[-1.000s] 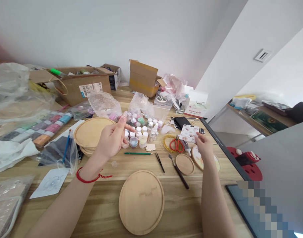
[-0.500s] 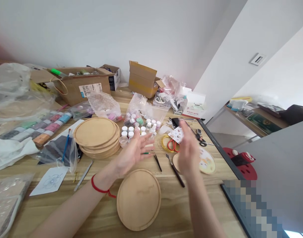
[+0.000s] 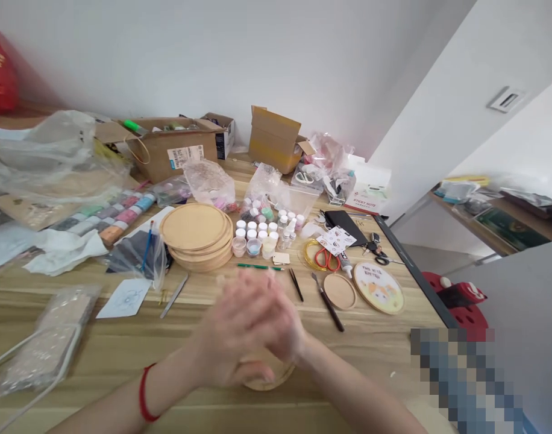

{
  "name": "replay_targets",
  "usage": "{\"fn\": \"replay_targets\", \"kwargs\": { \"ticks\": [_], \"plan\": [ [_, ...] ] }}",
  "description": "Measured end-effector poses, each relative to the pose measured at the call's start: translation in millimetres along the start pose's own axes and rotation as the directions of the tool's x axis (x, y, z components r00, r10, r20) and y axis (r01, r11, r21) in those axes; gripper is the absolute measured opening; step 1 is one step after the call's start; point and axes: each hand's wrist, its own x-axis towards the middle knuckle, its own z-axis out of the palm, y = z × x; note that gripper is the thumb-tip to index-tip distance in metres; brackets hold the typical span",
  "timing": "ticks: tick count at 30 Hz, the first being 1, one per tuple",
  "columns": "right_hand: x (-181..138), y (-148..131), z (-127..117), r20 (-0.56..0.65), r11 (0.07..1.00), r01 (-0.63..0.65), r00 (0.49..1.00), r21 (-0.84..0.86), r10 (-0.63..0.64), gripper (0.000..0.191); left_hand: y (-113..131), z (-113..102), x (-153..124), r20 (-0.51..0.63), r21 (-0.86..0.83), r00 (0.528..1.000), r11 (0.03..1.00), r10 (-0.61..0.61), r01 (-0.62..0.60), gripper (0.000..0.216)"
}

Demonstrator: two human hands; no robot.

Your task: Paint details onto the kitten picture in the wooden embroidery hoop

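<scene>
My left hand (image 3: 224, 340), with a red cord bracelet (image 3: 144, 395) on its wrist, lies against my right hand (image 3: 290, 334) over the front of the table. Its fingers stretch across the right hand, blurred by motion, and the thumb points out below. The right hand's fingers are mostly hidden behind the left. No object shows between the palms. Beneath both hands is a round wooden board (image 3: 276, 381) with a raised rim, largely covered by them. Beyond the fingertips lie a green pencil (image 3: 253, 266) and black tweezers (image 3: 296, 286).
Stacked round boards (image 3: 194, 226) stand left of white-capped jars (image 3: 263, 232). A palette knife (image 3: 330, 307), small wooden hoop (image 3: 340, 292) and picture hoop (image 3: 379, 288) lie right. Silver tweezers (image 3: 174, 295) and a drawing on paper (image 3: 123, 298) lie left. Cardboard boxes (image 3: 273, 140) line the wall.
My hands were apart with fingers spread above the table; they have come together over the round board and now cover most of it. The camera view has turned slightly left.
</scene>
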Motion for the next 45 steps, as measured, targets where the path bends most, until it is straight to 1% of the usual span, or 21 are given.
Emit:
{"fn": "replay_targets", "kwargs": {
  "ticks": [1,2,3,5,8,10,12,14,15,16,17,19,21,22,25,28,32,36,41,43,45],
  "plan": [
    [0,2,7,0.045,0.999,-0.023,0.999,0.04,0.021,0.072,-6,4,-4,0.164,0.155,0.982,0.981,0.093,-0.118,0.059],
    [-1,2,10,0.073,0.997,-0.04,0.997,0.063,0.035,0.071,-14,5,-8,0.242,0.288,0.965,0.941,0.105,-0.175,0.056],
    [-2,1,9,0.091,0.994,-0.057,0.995,0.098,0.048,0.07,-22,1,-13,0.248,0.406,0.964,0.893,0.097,-0.194,0.06],
    [-8,-6,-5,0.118,0.97,-0.091,0.991,0.227,0.066,0.076,-37,-14,-23,0.055,0.593,0.995,0.804,-0.083,0.034,0.077],
    [-13,-18,-35,0.092,0.943,-0.053,0.996,0.329,0.024,0.084,-41,-35,-36,-0.296,0.579,0.928,0.73,-0.226,0.362,0.066],
    [-9,-19,-42,0.019,0.986,0.017,1.0,0.167,-0.02,0.087,-30,-30,-36,-0.365,0.508,0.905,0.768,-0.218,0.389,0.067],
    [-3,-16,-33,0.027,0.995,0.054,0.998,-0.086,-0.051,0.087,-14,-12,-29,-0.303,0.43,0.943,0.864,-0.136,0.263,0.075],
    [2,-11,-15,0.108,0.937,0.042,0.994,-0.347,-0.004,0.083,-5,8,-20,-0.028,0.269,0.999,0.963,-0.022,0.029,0.074],
    [2,-9,-7,0.173,0.891,0.042,0.984,-0.453,0.042,0.079,-4,14,-16,0.124,0.193,0.992,0.981,-0.01,-0.014,0.065],
    [1,-8,-2,0.208,0.88,0.047,0.976,-0.472,0.059,0.078,-6,16,-15,0.188,0.185,0.98,0.982,-0.059,0.023,0.058],
    [-3,-8,0,0.229,0.88,0.055,0.971,-0.471,0.062,0.08,-10,14,-15,0.187,0.222,0.979,0.974,-0.081,0.038,0.067],
    [-14,-6,-8,0.218,0.853,0.116,0.976,-0.508,-0.003,0.085,-22,1,-19,-0.046,0.367,0.982,0.911,-0.183,0.187,0.08],
    [-27,0,-24,0.214,0.707,0.247,0.967,-0.663,-0.137,0.079,-32,-14,-28,-0.238,0.435,0.942,0.842,-0.235,0.32,0.077],
    [-34,5,-32,0.224,0.584,0.287,0.958,-0.759,-0.18,0.075,-36,-20,-33,-0.265,0.435,0.932,0.832,-0.248,0.345,0.071],
    [-45,26,-43,0.493,0.169,0.483,0.87,-0.859,0.021,0.085,-42,-21,-44,-0.251,0.457,0.945,0.836,-0.208,0.305,0.064],
    [-47,40,-39,0.494,0.022,0.497,0.856,-0.868,0.153,0.086,-43,-10,-50,-0.192,0.506,0.966,0.826,-0.171,0.247,0.065],
    [-45,44,-34,0.483,0.001,0.489,0.861,-0.872,0.16,0.086,-47,-10,-49,-0.207,0.506,0.955,0.812,-0.214,0.292,0.062],
    [-45,49,-35,0.459,-0.035,0.469,0.875,-0.882,0.155,0.089,-66,-31,-31,-0.393,0.512,0.878,0.728,-0.274,0.456,0.062],
    [-43,58,-40,0.487,-0.051,0.498,0.861,-0.866,0.146,0.091,-102,-52,-5,-0.492,0.542,0.81,0.615,-0.32,0.572,0.063],
    [-42,59,-40,0.489,-0.05,0.5,0.86,-0.865,0.146,0.091,-111,-53,-1,-0.504,0.556,0.787,0.564,-0.356,0.611,0.072],
    [-42,59,-40,0.48,-0.049,0.492,0.864,-0.869,0.153,0.089,-113,-52,0,-0.475,0.586,0.793,0.535,-0.382,0.609,0.075]
  ]
}}
